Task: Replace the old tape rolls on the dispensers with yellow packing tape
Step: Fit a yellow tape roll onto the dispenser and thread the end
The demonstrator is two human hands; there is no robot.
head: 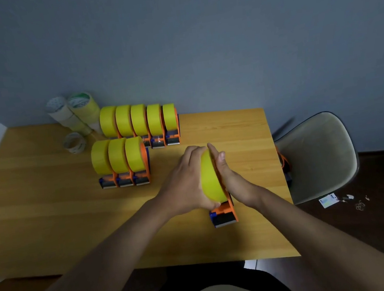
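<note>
A yellow tape roll point(210, 177) sits on an orange dispenser point(224, 214) near the table's right front. My left hand point(183, 183) grips the roll from its left side, fingers curled over the top. My right hand point(229, 177) presses flat against the dispenser's right side, fingers straight. Two rows of orange dispensers carrying yellow rolls stand behind: a back row point(138, 119) of several and a front row point(119, 158) of three.
Old clear and pale tape rolls point(72, 112) are stacked at the back left, and one lies flat point(74, 142). The wooden table point(50, 225) ends just right of my hands. A grey chair point(319, 155) stands to the right, with scraps on the dark floor point(344, 199).
</note>
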